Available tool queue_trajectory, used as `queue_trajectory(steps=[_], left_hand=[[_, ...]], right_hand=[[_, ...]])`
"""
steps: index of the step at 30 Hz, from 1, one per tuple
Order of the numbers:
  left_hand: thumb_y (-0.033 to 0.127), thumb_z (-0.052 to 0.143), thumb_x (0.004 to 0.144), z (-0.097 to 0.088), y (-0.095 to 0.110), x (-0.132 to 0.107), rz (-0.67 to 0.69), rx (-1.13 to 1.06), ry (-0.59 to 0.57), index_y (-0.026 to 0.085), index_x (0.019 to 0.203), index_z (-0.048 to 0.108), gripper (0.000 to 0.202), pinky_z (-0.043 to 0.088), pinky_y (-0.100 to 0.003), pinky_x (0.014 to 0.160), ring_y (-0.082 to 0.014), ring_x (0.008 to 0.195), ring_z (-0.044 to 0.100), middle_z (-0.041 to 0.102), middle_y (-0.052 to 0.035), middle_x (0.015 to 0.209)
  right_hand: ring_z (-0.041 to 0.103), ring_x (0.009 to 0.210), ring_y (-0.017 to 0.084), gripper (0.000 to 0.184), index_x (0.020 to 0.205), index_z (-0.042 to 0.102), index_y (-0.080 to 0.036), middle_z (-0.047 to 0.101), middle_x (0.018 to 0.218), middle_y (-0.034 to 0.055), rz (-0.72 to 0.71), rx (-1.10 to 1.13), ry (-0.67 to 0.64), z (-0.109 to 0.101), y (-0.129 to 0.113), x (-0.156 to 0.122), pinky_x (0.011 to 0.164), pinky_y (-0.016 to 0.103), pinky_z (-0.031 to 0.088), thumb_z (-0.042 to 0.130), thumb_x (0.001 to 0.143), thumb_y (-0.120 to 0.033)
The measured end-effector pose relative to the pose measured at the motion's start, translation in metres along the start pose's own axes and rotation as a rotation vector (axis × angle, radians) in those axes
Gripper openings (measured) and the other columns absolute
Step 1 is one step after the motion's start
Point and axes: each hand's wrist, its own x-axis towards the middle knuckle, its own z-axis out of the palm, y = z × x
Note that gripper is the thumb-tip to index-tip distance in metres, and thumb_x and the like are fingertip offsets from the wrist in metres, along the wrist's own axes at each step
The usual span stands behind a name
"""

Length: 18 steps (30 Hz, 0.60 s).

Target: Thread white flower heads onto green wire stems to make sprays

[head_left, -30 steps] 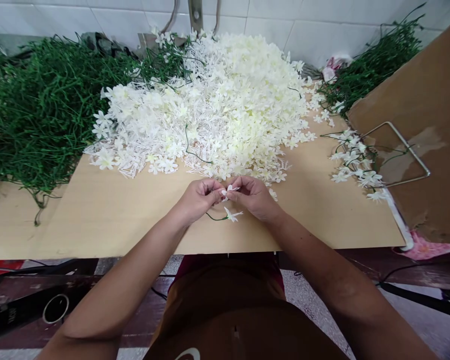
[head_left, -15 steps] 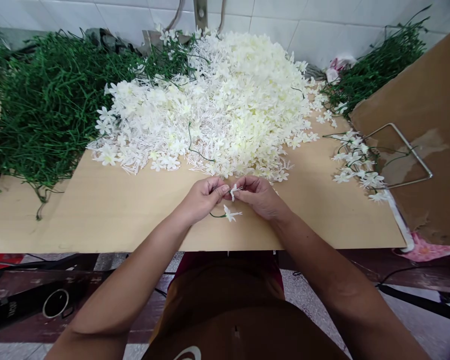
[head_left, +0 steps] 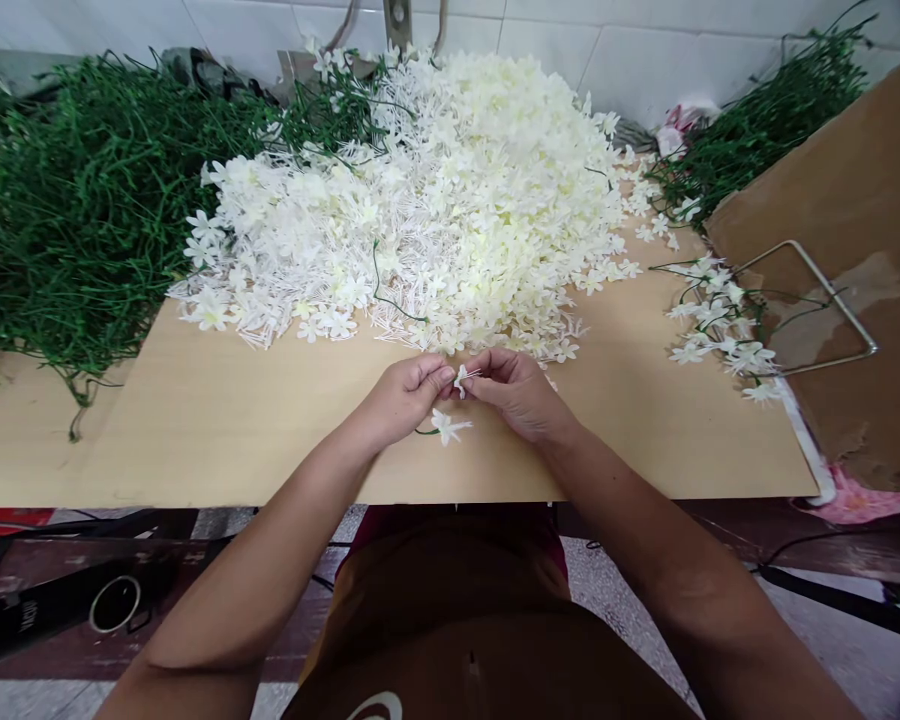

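Assembly work in hand: my left hand [head_left: 403, 398] and right hand [head_left: 516, 392] meet at the near middle of the pale wooden tabletop [head_left: 217, 430], fingertips pinched narrow around one small white plastic blossom [head_left: 461, 379]. I judge the step to be the seating of this blossom on the tip of a thin green wire stem [head_left: 424, 432]. The left hand pinches that stem; it curves out below my fingers and carries a second white star-shaped flower [head_left: 445, 426] just above the table. Whether the blossom is fully pushed home I cannot tell; my fingertips hide the joint.

Next move, in my judgement, calls for a firm straight push along the stem tip, then a fresh blossom from the large heap of loose cream-white plastic blossoms [head_left: 435, 200], which lies just beyond my hands.

Containers: none proper is in view. Stock lies in open piles on the table: a tangled mass of bare green stems [head_left: 82, 220] at the far left, a smaller bundle of green stems [head_left: 757, 120] at the far right. A small cluster of stems fitted with white flowers [head_left: 716, 320] lies at the right, well apart from my hands, partly on a brown cardboard sheet [head_left: 855, 200] with a bent metal wire frame [head_left: 817, 300] resting on it.
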Motion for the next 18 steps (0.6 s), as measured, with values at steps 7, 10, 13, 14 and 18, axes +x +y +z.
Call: queue_trajectory(steps=[7, 10, 13, 14, 18], left_hand=[[0.047, 0.049, 0.085, 0.0020, -0.0025, 0.0025, 0.031, 0.033, 0.015, 0.019, 0.061, 0.047, 0.037, 0.033, -0.025, 0.055, -0.0106, 0.054, 0.037, 0.041, 0.0035, 0.056], [0.047, 0.049, 0.083, 0.0021, -0.0028, 0.0026, 0.014, 0.017, 0.002, 0.019, 0.060, 0.046, 0.037, 0.031, -0.025, 0.054, -0.0103, 0.053, 0.035, 0.040, 0.0033, 0.056], [0.047, 0.050, 0.083, 0.0012, -0.0032, 0.0021, 0.005, -0.006, -0.007, 0.019, 0.060, 0.045, 0.037, 0.031, -0.025, 0.054, -0.0103, 0.054, 0.036, 0.041, 0.0029, 0.057], [0.047, 0.051, 0.083, 0.0010, -0.0035, 0.0020, 0.001, -0.011, -0.009, 0.019, 0.060, 0.045, 0.037, 0.030, -0.024, 0.054, -0.0104, 0.054, 0.036, 0.041, 0.0029, 0.057], [0.045, 0.051, 0.083, 0.0009, -0.0051, 0.0022, -0.004, -0.015, 0.004, 0.019, 0.060, 0.045, 0.035, 0.030, -0.024, 0.054, -0.0106, 0.055, 0.036, 0.041, 0.0029, 0.057]], right_hand=[[0.063, 0.056, 0.007, 0.023, 0.060, 0.064, -0.018, 0.068, 0.057, -0.0061, -0.004, -0.065, 0.052, 0.0042, -0.0023, -0.0011, 0.062, 0.021, 0.051, 0.085, 0.050, -0.017], [0.062, 0.055, 0.006, 0.023, 0.057, 0.062, -0.018, 0.066, 0.056, -0.0063, -0.008, -0.075, 0.053, 0.0047, -0.0029, -0.0016, 0.060, 0.020, 0.049, 0.084, 0.051, -0.018], [0.062, 0.058, 0.007, 0.024, 0.058, 0.062, -0.018, 0.067, 0.058, -0.0054, 0.001, -0.092, 0.040, 0.0036, -0.0023, -0.0020, 0.061, 0.020, 0.048, 0.085, 0.052, -0.021], [0.063, 0.058, 0.007, 0.024, 0.058, 0.062, -0.018, 0.068, 0.058, -0.0053, 0.006, -0.098, 0.034, 0.0033, -0.0019, -0.0021, 0.061, 0.021, 0.049, 0.085, 0.052, -0.023], [0.063, 0.060, 0.008, 0.027, 0.060, 0.061, -0.019, 0.068, 0.060, -0.0053, 0.010, -0.107, 0.029, 0.0039, -0.0004, -0.0028, 0.062, 0.022, 0.049, 0.086, 0.053, -0.026]])
